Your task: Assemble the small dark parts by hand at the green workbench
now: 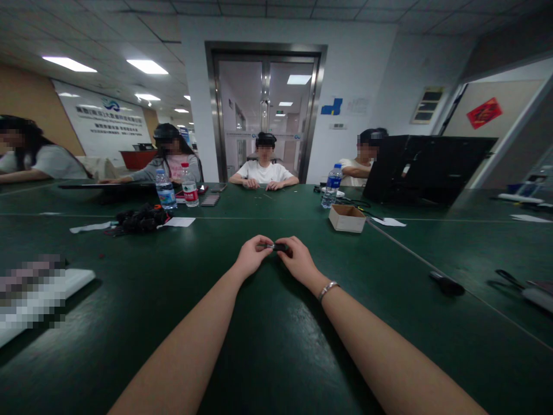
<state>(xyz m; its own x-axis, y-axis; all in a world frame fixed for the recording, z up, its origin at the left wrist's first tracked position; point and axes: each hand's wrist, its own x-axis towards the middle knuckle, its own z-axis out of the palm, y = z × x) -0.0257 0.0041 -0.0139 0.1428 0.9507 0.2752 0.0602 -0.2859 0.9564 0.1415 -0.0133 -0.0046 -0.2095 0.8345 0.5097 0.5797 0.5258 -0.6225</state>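
my two bare forearms reach over the green table (pixel 129 300); left hand (pixel 252 255) and right hand (pixel 297 259) pinch a small dark part (pixel 276 246) between fingertips, mid-assembly; next i judge a firm press together

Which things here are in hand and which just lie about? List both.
In hand: small dark part, pinched between left hand and right hand.

Lying about: cardboard box, pile of dark parts, water bottles, black laptop, white papers, black tool.

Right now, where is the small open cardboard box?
The small open cardboard box sits on the green table, right of centre, beyond the right hand, near a water bottle.
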